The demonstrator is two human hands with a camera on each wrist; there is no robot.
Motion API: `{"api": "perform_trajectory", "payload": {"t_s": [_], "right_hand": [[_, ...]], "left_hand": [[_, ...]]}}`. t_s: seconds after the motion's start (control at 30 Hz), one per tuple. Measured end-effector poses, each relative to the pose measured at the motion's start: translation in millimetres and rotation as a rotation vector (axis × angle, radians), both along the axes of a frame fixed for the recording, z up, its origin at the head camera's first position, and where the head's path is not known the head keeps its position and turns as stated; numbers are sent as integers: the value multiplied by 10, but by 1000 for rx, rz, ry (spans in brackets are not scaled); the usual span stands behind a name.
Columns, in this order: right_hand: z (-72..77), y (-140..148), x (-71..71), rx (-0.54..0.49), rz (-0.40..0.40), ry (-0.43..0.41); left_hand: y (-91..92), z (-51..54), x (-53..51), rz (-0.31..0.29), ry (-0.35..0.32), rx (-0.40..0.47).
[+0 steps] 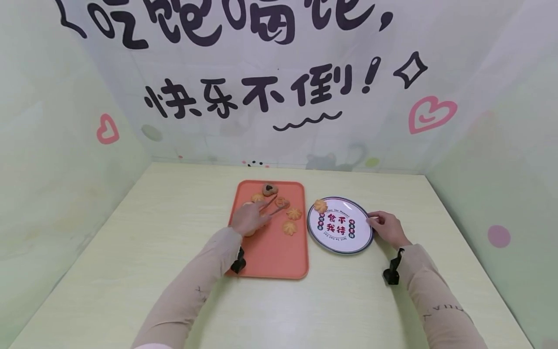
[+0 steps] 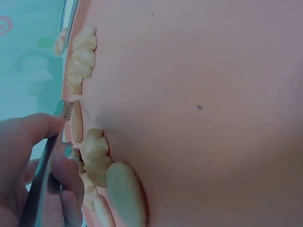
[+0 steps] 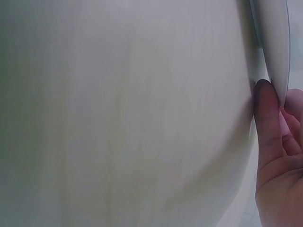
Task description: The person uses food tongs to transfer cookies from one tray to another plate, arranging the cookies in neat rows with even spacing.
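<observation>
Pinching tongs [image 2: 39,184] in left hand [image 1: 249,218], fingers and thumb curled round the arms, over the upper part of the tray [image 1: 270,257]. Tips are apart, at the round cookie [image 1: 281,201], tray's 1 o'clock; can't tell if they touch it. Heart cookie [image 1: 270,189] lies at tray's 12 o'clock, one flower cookie [image 1: 257,198] at 11, another [image 1: 294,214] at 2, a third [image 1: 289,228] at 3. Left wrist view also shows a plain oval cookie [image 2: 125,195] lying flat on the tray.

Right hand [image 1: 388,228] pinches the plate [image 1: 359,231] rim at its 3 o'clock, thumb and fingers on opposite faces. Plate sits just beside the tray, at tray's 3 o'clock, with a small cookie [image 1: 320,206] on it at 10 o'clock. Tray and plate both on the table [image 1: 131,232].
</observation>
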State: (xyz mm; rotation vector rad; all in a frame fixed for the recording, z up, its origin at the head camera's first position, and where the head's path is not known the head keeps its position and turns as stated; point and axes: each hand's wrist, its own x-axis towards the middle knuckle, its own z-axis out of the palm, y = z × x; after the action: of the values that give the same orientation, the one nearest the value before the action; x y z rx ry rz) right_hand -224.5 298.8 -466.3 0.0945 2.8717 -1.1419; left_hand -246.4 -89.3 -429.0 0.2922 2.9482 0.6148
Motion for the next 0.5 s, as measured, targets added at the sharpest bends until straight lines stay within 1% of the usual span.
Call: {"api": "perform_trajectory", "payload": {"t_s": [0.13, 0.23, 0.3, 0.47, 0.5], "right_hand": [[4, -3, 4, 4, 0, 6], [9, -7, 5, 4, 0, 3], [15, -9, 6, -2, -2, 0], [13, -11, 7, -6, 0, 7], [13, -11, 7, -4, 1, 9]], "left_hand": [[47, -10, -26, 7, -24, -12], [91, 11, -48, 1, -38, -18], [120, 28, -64, -11, -21, -47], [177, 59, -97, -2, -22, -104], [185, 60, -106, 3, -31, -102]]}}
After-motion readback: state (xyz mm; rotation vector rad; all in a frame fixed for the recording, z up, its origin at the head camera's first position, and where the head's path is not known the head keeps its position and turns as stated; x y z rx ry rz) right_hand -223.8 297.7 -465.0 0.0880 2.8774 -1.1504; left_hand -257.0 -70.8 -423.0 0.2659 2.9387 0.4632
